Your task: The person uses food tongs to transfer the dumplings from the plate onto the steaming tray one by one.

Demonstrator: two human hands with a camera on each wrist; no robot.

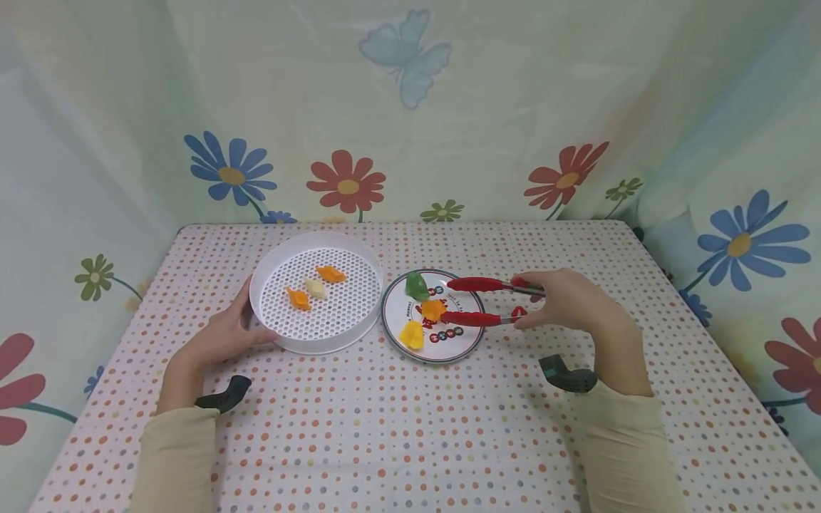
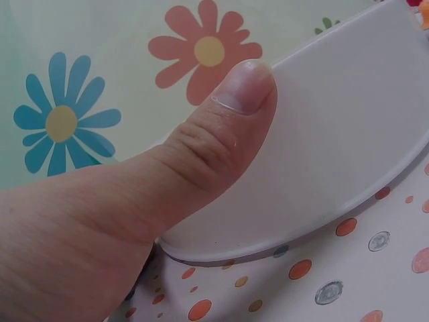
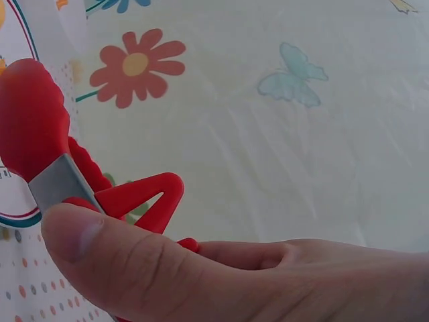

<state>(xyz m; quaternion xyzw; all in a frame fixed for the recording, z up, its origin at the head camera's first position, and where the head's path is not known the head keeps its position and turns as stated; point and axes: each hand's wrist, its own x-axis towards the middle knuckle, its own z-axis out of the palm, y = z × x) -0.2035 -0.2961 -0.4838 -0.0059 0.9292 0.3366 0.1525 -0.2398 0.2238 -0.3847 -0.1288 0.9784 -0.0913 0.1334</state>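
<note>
In the head view a white round steamer tray [image 1: 323, 345] with a perforated floor holds two orange dumpling-shaped pieces [image 1: 331, 273] and a cream one [image 1: 315, 288]. My left hand [image 1: 226, 329] grips its left side, the thumb [image 2: 221, 127] lying along the outer wall. With thumb and fingers my right hand [image 1: 564, 303] holds red-tipped tongs [image 1: 477, 284], arms spread apart. The tongs reach over a printed plate [image 1: 458, 349], the lower tip right at an orange piece [image 1: 432, 310]. Green [image 1: 417, 286] and yellow [image 1: 412, 335] pieces lie there too.
The plate sits close beside the tray's right side. A dotted cloth [image 1: 385, 427] covers the table, and its far edge meets a flowered curtain [image 1: 308, 92]. More curtain hangs at both sides. Each wrist carries a dark camera mount [image 1: 567, 375].
</note>
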